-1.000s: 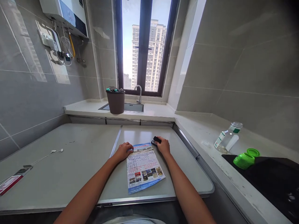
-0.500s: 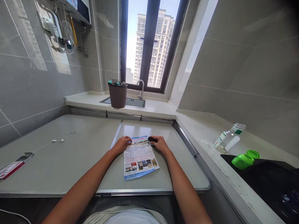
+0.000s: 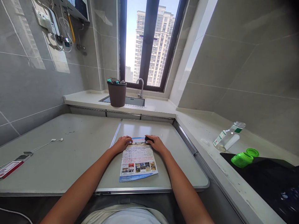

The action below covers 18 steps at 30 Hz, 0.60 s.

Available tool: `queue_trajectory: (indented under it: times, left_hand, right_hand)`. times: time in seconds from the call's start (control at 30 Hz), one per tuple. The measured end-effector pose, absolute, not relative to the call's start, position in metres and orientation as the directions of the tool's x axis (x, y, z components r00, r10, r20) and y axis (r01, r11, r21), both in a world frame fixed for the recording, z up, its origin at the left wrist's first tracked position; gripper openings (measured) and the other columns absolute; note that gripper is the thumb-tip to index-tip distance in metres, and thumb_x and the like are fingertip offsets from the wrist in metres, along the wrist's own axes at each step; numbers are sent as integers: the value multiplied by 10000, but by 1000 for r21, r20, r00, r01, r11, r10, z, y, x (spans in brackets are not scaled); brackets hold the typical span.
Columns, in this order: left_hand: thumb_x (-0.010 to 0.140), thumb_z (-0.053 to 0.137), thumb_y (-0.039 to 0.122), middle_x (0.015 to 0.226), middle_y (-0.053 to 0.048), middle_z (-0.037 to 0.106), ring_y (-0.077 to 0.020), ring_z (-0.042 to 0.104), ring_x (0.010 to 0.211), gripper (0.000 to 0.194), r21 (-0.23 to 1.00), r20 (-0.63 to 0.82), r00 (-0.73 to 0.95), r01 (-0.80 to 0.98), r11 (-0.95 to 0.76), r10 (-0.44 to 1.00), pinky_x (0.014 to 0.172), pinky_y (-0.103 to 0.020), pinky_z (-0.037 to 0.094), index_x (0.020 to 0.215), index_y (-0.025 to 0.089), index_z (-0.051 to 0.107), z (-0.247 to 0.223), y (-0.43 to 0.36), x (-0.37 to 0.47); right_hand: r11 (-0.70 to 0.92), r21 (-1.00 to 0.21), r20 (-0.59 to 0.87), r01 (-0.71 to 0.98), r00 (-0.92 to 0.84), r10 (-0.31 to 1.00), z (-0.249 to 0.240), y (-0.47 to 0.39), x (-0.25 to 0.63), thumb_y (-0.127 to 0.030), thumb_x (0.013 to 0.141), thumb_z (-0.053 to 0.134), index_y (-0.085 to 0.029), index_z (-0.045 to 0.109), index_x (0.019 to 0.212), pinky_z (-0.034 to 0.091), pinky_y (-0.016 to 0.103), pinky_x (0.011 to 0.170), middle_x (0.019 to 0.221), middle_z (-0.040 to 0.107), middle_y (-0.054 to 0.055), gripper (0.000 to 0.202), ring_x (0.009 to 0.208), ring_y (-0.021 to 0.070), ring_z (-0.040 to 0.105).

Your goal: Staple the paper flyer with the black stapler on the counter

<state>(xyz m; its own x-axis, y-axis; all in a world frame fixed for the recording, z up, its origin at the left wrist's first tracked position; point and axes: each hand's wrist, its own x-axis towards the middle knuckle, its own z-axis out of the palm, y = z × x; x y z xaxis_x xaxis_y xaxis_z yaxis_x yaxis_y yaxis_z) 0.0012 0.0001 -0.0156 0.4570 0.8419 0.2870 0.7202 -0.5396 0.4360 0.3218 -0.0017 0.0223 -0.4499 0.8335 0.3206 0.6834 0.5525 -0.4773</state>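
Note:
A stack of printed leaflets (image 3: 138, 158) lies on the folding table in front of me, its sheets slightly fanned along the lower left edge. My left hand (image 3: 122, 143) grips the stack's upper left corner, fingers on top. At the upper right corner, my right hand (image 3: 156, 143) is closed around a small black stapler (image 3: 149, 139), which sits over the leaflets' top edge. The fingers hide part of the stapler, so its jaws do not show clearly.
The pale folding table (image 3: 84, 149) carries white earphones (image 3: 57, 140) and a red-and-white box (image 3: 11, 166) at left. A brown bin (image 3: 117, 94) stands by the sink (image 3: 135, 101). On the right counter are a clear bottle (image 3: 227, 137) and a green container (image 3: 243, 159).
My right hand has shifted left with the stapler, further over the leaflets' top edge. The lower left of the stack now shows more fanned sheet edges. My left hand stays nearly in place.

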Motion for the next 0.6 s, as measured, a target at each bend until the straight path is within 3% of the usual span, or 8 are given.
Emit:
queue_trajectory:
  times: [0.17,0.6]
  left_hand:
    - [1011,505,272,1368,-89,695,-282,620,1292,295,416,272,471,728,-544,839,1152,-454,420,1139,260,771,-15,-1,2]
    - [1003,515,237,1368,-88,694,-276,632,1272,284,427,280,454,730,-533,846,1176,-472,401,1130,263,767,-18,-1,3]
  right_hand:
    - [505,-330,269,798,-433,860,20,-3,313,-293,1064,549,-350,662,1427,381,367,980,1175,753,49,385,1157,246,613]
    - [400,-196,181,895,-368,912,25,-14,293,-198,1032,544,-377,711,1305,309,429,962,1192,716,73,367,1173,283,541]
